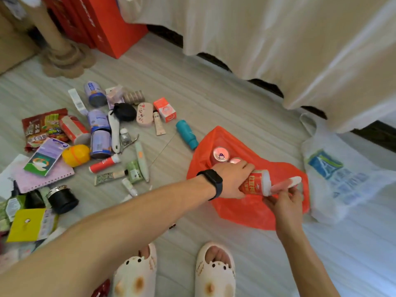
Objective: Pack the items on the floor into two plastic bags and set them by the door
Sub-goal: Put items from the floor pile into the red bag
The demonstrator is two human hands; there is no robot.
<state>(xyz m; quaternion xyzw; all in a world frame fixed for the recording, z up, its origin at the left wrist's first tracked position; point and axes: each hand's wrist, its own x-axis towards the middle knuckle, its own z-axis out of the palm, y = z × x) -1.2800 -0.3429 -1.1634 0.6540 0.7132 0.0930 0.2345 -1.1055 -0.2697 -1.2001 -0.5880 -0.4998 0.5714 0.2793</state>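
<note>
Pale floor [214,99]: left hand [233,179] grips 1 red can [255,184] over the orange bag [242,211]; right hand [286,203] seemingly pinches its rim.

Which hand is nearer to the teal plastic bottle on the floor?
Left. The left hand, gripping a red can, is right of the teal plastic bottle; the right hand is farther, at the red plastic bag's rim.

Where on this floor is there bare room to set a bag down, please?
Bare floor lies between the teal bottle and the white drape, and between the red bag and the slippers. Left of the bottle, cans and tubes crowd together.
</note>
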